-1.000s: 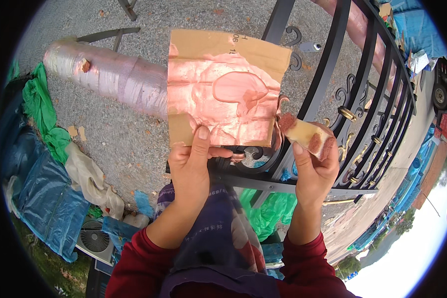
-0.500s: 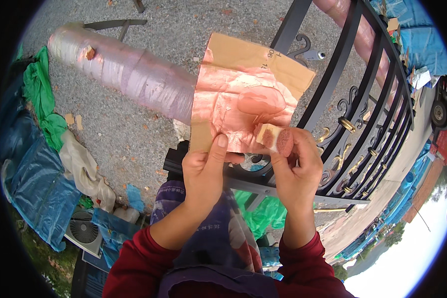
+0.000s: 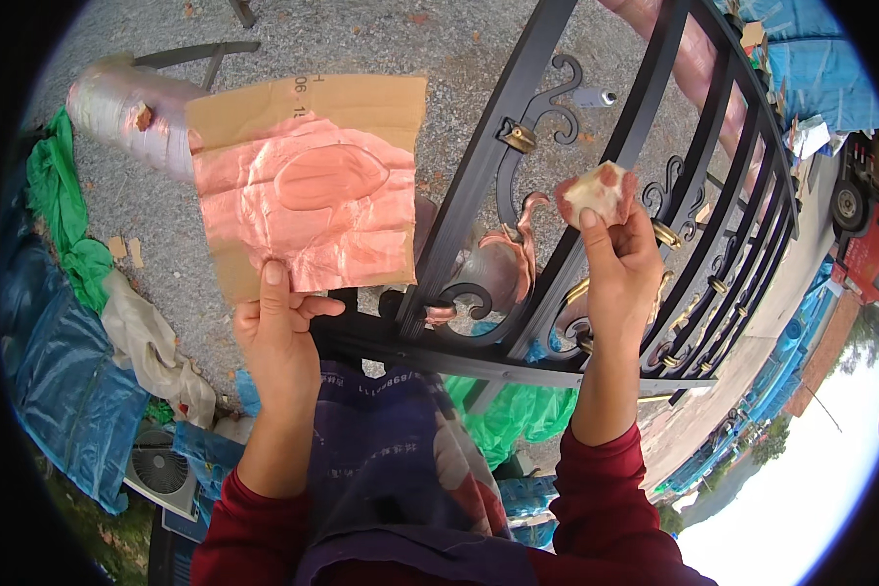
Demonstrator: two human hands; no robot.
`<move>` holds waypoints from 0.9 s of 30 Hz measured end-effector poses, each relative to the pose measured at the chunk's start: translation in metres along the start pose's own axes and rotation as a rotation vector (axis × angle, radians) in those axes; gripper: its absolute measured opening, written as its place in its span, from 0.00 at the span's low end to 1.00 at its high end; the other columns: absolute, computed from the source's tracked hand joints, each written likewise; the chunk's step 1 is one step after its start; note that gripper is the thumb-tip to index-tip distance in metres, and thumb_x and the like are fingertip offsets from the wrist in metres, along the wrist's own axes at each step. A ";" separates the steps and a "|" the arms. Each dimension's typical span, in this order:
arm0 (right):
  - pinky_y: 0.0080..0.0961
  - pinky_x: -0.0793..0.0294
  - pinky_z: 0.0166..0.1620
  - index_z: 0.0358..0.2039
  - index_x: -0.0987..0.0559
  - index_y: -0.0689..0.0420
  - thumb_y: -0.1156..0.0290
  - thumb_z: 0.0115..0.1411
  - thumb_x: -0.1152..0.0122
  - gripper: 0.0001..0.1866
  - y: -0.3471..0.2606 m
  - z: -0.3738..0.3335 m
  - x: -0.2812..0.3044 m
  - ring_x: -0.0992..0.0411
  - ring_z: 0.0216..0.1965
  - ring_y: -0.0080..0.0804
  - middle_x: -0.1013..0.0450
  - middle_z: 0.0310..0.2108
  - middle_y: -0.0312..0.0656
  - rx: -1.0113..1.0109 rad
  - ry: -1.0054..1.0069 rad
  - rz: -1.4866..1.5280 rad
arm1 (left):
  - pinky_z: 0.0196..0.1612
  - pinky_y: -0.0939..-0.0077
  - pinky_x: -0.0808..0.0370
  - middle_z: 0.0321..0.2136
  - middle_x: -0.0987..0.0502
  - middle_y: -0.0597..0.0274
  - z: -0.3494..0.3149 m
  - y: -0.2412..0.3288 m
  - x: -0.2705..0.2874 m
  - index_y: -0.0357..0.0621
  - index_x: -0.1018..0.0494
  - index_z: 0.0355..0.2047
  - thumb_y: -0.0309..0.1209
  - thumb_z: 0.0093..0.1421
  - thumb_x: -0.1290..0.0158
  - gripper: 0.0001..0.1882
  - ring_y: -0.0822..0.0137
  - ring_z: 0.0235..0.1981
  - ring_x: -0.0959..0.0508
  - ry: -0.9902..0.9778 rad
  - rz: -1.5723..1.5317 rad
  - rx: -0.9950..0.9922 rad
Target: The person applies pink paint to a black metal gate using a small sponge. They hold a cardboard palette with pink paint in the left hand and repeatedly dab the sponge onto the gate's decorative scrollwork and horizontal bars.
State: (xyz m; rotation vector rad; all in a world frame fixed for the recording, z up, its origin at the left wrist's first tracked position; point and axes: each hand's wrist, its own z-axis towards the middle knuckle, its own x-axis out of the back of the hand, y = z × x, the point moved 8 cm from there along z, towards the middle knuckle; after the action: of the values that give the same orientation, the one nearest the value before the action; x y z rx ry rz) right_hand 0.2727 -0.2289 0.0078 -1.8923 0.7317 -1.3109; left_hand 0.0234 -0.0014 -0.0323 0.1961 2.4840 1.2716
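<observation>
My left hand [image 3: 279,337] grips the lower edge of a brown cardboard piece [image 3: 391,103], thumb on top and fingers beneath. Shiny copper-coloured paint [image 3: 332,179] covers much of the cardboard, with a wet puddle in its middle. Pinched in my right hand [image 3: 617,278] is a pale sponge piece [image 3: 596,195], stained copper on its edges and corners. The sponge is raised over the black metal railing [image 3: 479,176], apart from the cardboard. Between two bars of the railing, an ornamental scroll [image 3: 529,234] has a copper colour.
Gold collars [image 3: 520,137] and curls decorate the railing. A plastic-wrapped roll [image 3: 117,107] lies on the gravel at left, near green cloth [image 3: 57,186] and blue sheeting [image 3: 68,410]. A small bottle [image 3: 594,98] lies beyond the bars. A red vehicle [image 3: 861,244] stands far right.
My hands have moved apart. The cardboard has shifted left with my left hand, while the sponge has left the cardboard, moving right and up, and turned in my right hand.
</observation>
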 end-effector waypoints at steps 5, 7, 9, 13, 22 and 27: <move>0.20 0.36 0.26 0.46 0.21 0.63 0.71 0.58 0.35 0.16 -0.005 0.004 -0.011 0.36 0.21 0.17 0.29 0.22 0.38 -0.026 -0.033 -0.279 | 0.27 0.72 0.17 0.34 0.21 0.64 -0.004 -0.006 0.016 0.39 0.24 0.41 0.33 0.70 0.51 0.10 0.72 0.29 0.19 -0.048 -0.008 -0.005; 0.22 0.34 0.27 0.45 0.21 0.64 0.71 0.57 0.34 0.16 0.001 0.006 0.003 0.35 0.22 0.19 0.27 0.26 0.40 -0.153 -0.002 -0.254 | 0.27 0.72 0.17 0.35 0.20 0.63 -0.007 -0.004 0.014 0.39 0.25 0.42 0.33 0.70 0.52 0.10 0.71 0.30 0.19 -0.039 -0.002 -0.002; 0.22 0.34 0.26 0.44 0.22 0.64 0.71 0.58 0.35 0.15 -0.010 0.006 0.000 0.35 0.20 0.20 0.28 0.23 0.38 -0.005 0.008 -0.234 | 0.27 0.72 0.17 0.35 0.20 0.63 -0.008 -0.004 0.013 0.39 0.25 0.42 0.33 0.71 0.52 0.10 0.71 0.30 0.19 -0.057 -0.008 -0.004; 0.19 0.36 0.26 0.45 0.22 0.62 0.71 0.59 0.35 0.15 0.003 0.005 -0.008 0.36 0.21 0.16 0.29 0.22 0.35 0.044 -0.039 -0.236 | 0.28 0.72 0.16 0.36 0.20 0.62 -0.010 -0.010 0.022 0.39 0.25 0.43 0.32 0.71 0.52 0.10 0.71 0.31 0.18 -0.066 -0.045 0.002; 0.20 0.28 0.46 0.46 0.23 0.62 0.80 0.62 0.39 0.11 -0.029 0.021 -0.032 0.28 0.44 0.25 0.30 0.46 0.39 0.243 -0.112 0.175 | 0.28 0.71 0.16 0.35 0.20 0.63 -0.010 -0.017 0.026 0.40 0.25 0.42 0.32 0.70 0.52 0.10 0.71 0.30 0.18 -0.037 -0.070 0.032; 0.20 0.28 0.41 0.43 0.22 0.61 0.75 0.65 0.40 0.07 -0.038 0.034 -0.040 0.28 0.41 0.25 0.27 0.40 0.39 0.419 -0.071 -0.163 | 0.28 0.71 0.16 0.32 0.21 0.66 -0.010 -0.018 0.027 0.41 0.24 0.39 0.32 0.70 0.51 0.09 0.72 0.28 0.19 -0.009 -0.056 0.051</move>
State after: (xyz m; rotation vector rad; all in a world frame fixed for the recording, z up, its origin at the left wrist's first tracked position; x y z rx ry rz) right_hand 0.2934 -0.1680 0.0085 -1.6700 0.2429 -1.3637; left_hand -0.0046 -0.0126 -0.0477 0.1425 2.4977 1.1838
